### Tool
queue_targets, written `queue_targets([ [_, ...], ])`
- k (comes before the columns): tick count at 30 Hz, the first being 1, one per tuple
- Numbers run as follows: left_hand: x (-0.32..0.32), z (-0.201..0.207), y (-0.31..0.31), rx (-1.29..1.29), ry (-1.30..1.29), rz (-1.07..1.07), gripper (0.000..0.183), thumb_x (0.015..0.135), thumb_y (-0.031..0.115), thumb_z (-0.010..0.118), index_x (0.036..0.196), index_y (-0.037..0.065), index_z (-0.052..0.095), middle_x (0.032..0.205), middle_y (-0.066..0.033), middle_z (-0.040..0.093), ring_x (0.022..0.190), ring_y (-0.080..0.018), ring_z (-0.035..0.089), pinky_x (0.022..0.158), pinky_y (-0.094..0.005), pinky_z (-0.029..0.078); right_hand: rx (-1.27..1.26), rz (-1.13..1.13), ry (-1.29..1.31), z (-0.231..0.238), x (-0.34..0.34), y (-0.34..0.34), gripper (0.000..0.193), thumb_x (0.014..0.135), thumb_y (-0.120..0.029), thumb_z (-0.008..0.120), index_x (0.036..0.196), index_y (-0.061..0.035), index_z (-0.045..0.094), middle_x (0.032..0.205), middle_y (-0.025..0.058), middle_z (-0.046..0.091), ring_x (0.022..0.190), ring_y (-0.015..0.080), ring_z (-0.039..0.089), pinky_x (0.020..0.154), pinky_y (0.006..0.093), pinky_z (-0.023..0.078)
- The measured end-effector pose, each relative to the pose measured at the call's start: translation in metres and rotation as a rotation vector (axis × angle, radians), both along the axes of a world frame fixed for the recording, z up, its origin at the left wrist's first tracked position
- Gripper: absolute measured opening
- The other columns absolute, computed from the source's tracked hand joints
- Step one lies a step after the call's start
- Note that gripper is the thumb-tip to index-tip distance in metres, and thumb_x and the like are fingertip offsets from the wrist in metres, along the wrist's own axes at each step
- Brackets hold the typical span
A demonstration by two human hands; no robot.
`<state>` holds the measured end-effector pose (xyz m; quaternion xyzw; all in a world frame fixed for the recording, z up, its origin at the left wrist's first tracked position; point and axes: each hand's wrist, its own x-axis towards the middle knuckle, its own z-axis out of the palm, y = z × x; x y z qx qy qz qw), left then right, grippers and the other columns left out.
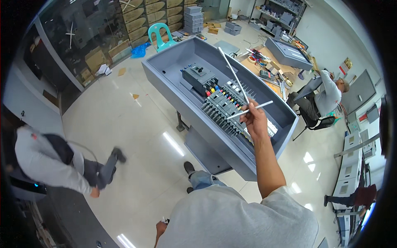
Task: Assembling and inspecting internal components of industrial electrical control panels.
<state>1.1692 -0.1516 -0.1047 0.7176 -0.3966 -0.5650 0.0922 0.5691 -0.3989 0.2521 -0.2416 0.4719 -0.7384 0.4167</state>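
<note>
My right hand (255,120) is raised over a grey electrical panel box (173,89) and grips two thin white rods (235,76), one pointing up and left, the other out to the right. Inside the box sit a dark main breaker (198,78) and a row of black circuit breakers (223,108) with coloured wires. My left hand (161,227) hangs low by my hip, near the bottom edge, with a small white thing at its fingers that is too small to make out.
A person (62,165) in grey crouches on the pale floor at left. Another person (326,97) sits on a chair at right beside a cluttered workbench (269,62) with a second grey box. A teal plastic chair (161,35) and stacked crates stand at the back.
</note>
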Motion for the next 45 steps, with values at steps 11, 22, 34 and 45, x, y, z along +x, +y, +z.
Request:
queue_targets([
  [11, 0.024, 0.041, -0.206, 0.084, -0.129, -0.102, 0.022, 0.096, 0.01, 0.045, 0.108, 0.003, 0.062, 0.073, -0.0115, 0.068, 0.049, -0.0142, 0.055, 0.039, -0.0275, 0.035, 0.402, -0.226, -0.223, -0.187, -0.182, -0.058, 0.028, 0.103, -0.033, 0.055, 0.1, -0.0067, 0.063, 0.065, -0.0035, 0.054, 0.054, 0.0088, 0.046, 0.049, 0.0255, 0.037],
  [22, -0.125, 0.194, -0.557, -0.281, 0.149, -0.244, 0.024, 0.103, 0.02, 0.051, 0.114, 0.004, 0.065, 0.084, -0.005, 0.069, 0.062, -0.009, 0.057, 0.054, -0.0242, 0.042, 1.264, -0.468, 0.598, -0.211, -0.183, -0.073, 0.047, 0.091, -0.046, 0.066, 0.098, 0.0012, 0.069, 0.08, 0.015, 0.069, 0.063, 0.0265, 0.066, 0.059, 0.0397, 0.053],
  [34, -0.336, 0.277, -0.659, 0.061, 1.064, -0.403, 0.069, 0.102, 0.052, 0.049, 0.147, 0.001, 0.038, 0.124, -0.017, 0.057, 0.121, -0.0317, 0.057, 0.106, -0.044, 0.044, 0.514, 0.378, 0.197, -0.096, 0.155, -0.294, 0.035, 0.095, -0.035, 0.066, 0.107, -0.0019, 0.067, 0.086, 0.0088, 0.07, 0.073, 0.0211, 0.065, 0.069, 0.0358, 0.053],
  [45, -0.307, 0.272, -0.804, -0.469, 0.682, -1.165, 0.04, 0.092, 0.003, 0.066, 0.131, 0.003, 0.058, 0.123, -0.0098, 0.066, 0.117, -0.0208, 0.062, 0.097, -0.0342, 0.049, 0.898, -0.272, 0.947, -0.092, 0.084, -0.291, 0.027, 0.097, -0.032, 0.06, 0.102, -0.0065, 0.067, 0.085, 0.0206, 0.068, 0.078, 0.0423, 0.064, 0.067, 0.0482, 0.049],
])
